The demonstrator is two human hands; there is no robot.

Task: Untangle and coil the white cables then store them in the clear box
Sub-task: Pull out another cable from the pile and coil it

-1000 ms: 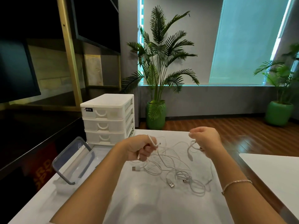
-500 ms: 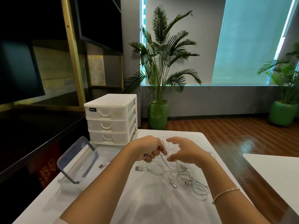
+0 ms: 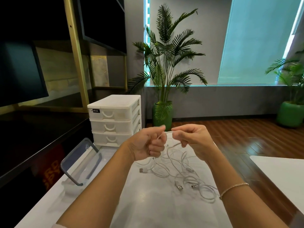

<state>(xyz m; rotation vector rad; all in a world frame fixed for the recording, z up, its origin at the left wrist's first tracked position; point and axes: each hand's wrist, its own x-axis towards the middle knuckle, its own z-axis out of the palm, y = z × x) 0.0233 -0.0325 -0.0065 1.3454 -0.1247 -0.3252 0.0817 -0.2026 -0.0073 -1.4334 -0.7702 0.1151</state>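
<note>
White cables, limp, light and snag-prone, lie tangled right of the clear box; left hand and right hand both pinch one strand, best gripped near a plug.

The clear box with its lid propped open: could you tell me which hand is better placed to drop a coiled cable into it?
Probably the left hand: the clear box sits on its side of the table, beside that forearm. The right hand would have to cross over. Both hands now pinch a white cable.
</note>
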